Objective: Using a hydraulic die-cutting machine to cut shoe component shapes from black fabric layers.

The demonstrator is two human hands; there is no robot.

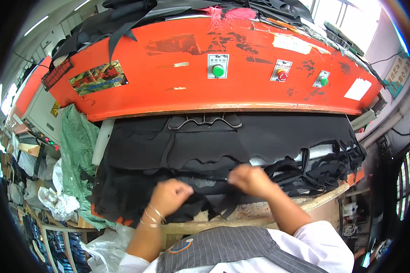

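Observation:
A wide sheet of black material lies on the press bed, with wavy cut edges along its near side. My right hand is closed at the sheet's near edge, its fingertips on a thin black scrap strip. To the left and a little nearer, my left hand is curled shut over dark offcuts; what its fingers hold is hidden. A metal cutting die with a wavy outline rests on the sheet at the far side, just before the red press beam.
The red press beam spans the back, with green buttons and a red button. Tangled black scraps heap at the bed's right. A pale bar runs along the front. A green sack hangs at left.

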